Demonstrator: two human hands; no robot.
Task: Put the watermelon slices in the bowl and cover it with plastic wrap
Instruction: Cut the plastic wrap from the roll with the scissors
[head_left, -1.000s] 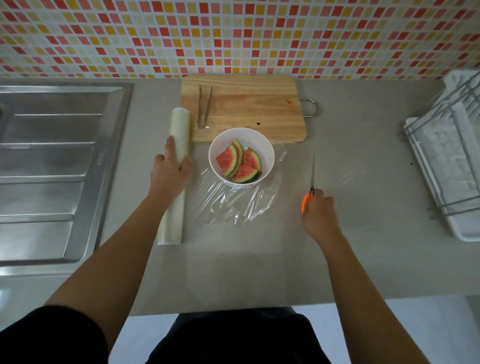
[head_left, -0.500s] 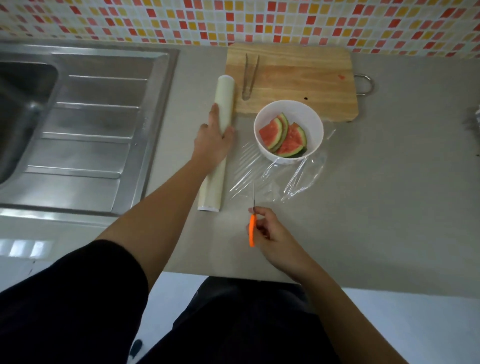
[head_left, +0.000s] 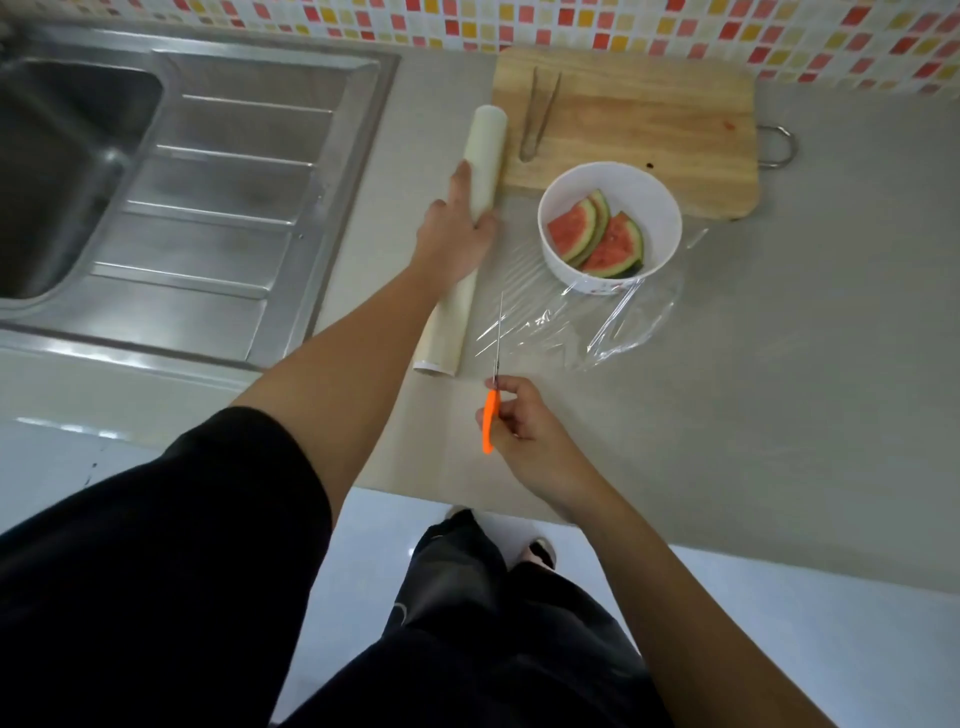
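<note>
A white bowl (head_left: 660, 208) holds watermelon slices (head_left: 597, 239) and stands on a pulled-out sheet of plastic wrap (head_left: 561, 322). The wrap's roll (head_left: 480, 156) lies to the left of the bowl, with my left hand (head_left: 452, 234) pressing down on its middle. My right hand (head_left: 524, 421) grips orange-handled scissors (head_left: 491, 410) at the near edge of the sheet, just right of the roll's near end. The blades point away from me along the roll and look shut or nearly so.
A wooden cutting board (head_left: 649, 119) with metal tongs (head_left: 540, 114) lies behind the bowl against the tiled wall. A steel sink with drainboard (head_left: 208, 208) fills the left. The counter's front edge (head_left: 727, 545) runs close below my right hand.
The view has swung left and down. My right hand brought the scissors from the right of the bowl to the sheet's near edge beside the roll. My left hand stays on the roll.
</note>
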